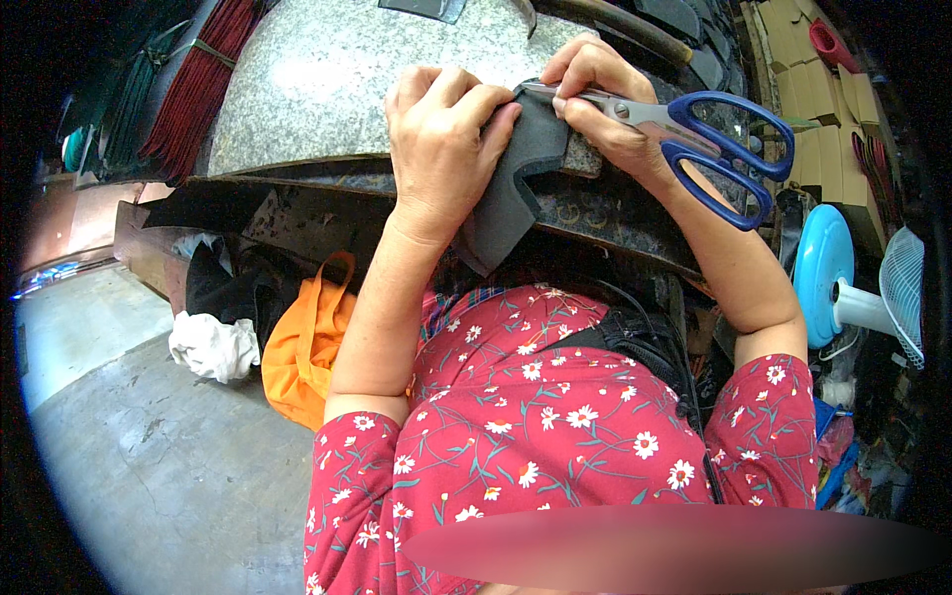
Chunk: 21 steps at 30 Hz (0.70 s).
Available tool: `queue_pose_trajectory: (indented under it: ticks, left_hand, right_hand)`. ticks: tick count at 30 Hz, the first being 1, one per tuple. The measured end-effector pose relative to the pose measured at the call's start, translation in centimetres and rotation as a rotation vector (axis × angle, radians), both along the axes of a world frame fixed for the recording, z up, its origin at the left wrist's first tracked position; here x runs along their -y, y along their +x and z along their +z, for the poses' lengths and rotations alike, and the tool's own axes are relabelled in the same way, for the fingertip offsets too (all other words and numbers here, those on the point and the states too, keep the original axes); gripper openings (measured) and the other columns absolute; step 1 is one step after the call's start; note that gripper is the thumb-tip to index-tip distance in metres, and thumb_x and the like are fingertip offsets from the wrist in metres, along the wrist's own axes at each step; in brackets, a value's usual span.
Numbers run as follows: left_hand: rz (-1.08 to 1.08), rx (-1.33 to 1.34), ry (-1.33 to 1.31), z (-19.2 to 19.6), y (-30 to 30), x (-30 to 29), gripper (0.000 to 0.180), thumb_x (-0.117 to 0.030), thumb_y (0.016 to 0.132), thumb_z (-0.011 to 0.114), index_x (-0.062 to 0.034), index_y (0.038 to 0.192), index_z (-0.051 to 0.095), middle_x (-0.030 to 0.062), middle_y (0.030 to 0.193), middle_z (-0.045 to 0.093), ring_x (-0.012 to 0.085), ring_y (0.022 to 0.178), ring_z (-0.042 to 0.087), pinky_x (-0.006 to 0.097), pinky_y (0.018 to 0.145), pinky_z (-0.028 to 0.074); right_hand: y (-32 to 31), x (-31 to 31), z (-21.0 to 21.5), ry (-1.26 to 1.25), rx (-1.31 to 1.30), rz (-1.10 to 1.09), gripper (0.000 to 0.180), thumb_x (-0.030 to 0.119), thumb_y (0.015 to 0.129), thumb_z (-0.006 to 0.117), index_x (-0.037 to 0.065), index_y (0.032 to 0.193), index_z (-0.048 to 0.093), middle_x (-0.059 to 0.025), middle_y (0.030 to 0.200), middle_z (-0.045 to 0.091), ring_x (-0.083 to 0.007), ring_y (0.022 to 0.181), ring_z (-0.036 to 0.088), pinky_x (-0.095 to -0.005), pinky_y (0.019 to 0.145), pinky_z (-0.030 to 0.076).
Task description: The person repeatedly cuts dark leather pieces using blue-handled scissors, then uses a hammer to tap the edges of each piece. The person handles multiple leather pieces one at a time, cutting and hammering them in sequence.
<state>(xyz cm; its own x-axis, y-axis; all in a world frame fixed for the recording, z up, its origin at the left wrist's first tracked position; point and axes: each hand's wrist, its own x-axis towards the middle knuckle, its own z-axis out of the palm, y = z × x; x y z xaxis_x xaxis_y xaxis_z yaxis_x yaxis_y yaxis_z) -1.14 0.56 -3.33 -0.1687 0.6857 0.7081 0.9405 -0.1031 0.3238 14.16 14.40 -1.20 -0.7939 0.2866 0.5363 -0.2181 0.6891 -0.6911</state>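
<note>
A dark grey sheet piece (506, 203) with a notched edge hangs over the front of the stone-topped bench. My left hand (443, 139) is closed on its upper left edge, thumb against the material. At the piece's top right corner, my right hand (607, 104) grips a pair of scissors (654, 119) by the metal blades. The blue handles stick out to the right, with no fingers through the loops. The blade tips meet the upper edge of the piece near my left fingertips; whether they cut into it I cannot tell.
The speckled stone slab (307, 99) carries bundles of dark red cords (203, 84) at left. A curved wooden-handled tool (635, 30) lies at the back. An orange bag (307, 337) and white cloth (213, 347) are low left. A blue and white fan (828, 278) stands at right.
</note>
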Motion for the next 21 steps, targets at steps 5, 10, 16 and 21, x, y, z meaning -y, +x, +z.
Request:
queue_pose_trajectory:
  ticks: [5, 10, 16, 21]
  left_hand:
    - [0.083, 0.034, -0.023, -0.1, 0.3, 0.4, 0.013, -0.022, 0.076, 0.077, -0.0143, 0.086, 0.072, 0.0019, 0.087, 0.062, 0.0271, 0.098, 0.055, 0.043, 0.091, 0.039]
    - [0.053, 0.046, -0.012, -0.2, 0.0, 1.0, 0.014, -0.021, 0.077, 0.076, -0.0143, 0.088, 0.072, 0.0023, 0.091, 0.063, 0.0275, 0.103, 0.054, 0.046, 0.097, 0.037]
    - [-0.019, 0.036, -0.029, 0.0, -0.1, 0.9, 0.011, -0.018, 0.077, 0.075, -0.0137, 0.086, 0.071, 0.0014, 0.089, 0.064, 0.0263, 0.099, 0.056, 0.046, 0.096, 0.038]
    - [-0.014, 0.009, -0.015, 0.2, -0.1, 0.9, 0.011, -0.016, 0.078, 0.076, -0.0131, 0.088, 0.071, 0.0027, 0.088, 0.064, 0.0262, 0.092, 0.056, 0.04, 0.086, 0.042]
  right_hand:
    - [0.0, 0.2, 0.3, 0.148, 0.133, 0.0, 0.01, -0.001, 0.073, 0.06, 0.002, 0.079, 0.053, -0.0118, 0.09, 0.058, -0.0223, 0.081, 0.057, -0.0325, 0.075, 0.047]
    - [-0.2, 0.5, 0.4, 0.135, 0.109, -0.018, 0.012, -0.002, 0.07, 0.06, 0.002, 0.078, 0.051, -0.0121, 0.089, 0.058, -0.0225, 0.079, 0.057, -0.032, 0.071, 0.047]
    - [-0.1, -0.1, 0.0, 0.053, 0.034, 0.032, 0.009, -0.002, 0.075, 0.059, 0.003, 0.079, 0.053, -0.0112, 0.094, 0.059, -0.0197, 0.085, 0.057, -0.0307, 0.079, 0.046]
    - [-0.2, -0.2, 0.1, -0.037, 0.013, 0.082, 0.007, 0.0, 0.078, 0.059, 0.004, 0.081, 0.053, -0.0111, 0.096, 0.059, -0.0196, 0.09, 0.057, -0.0308, 0.083, 0.045]
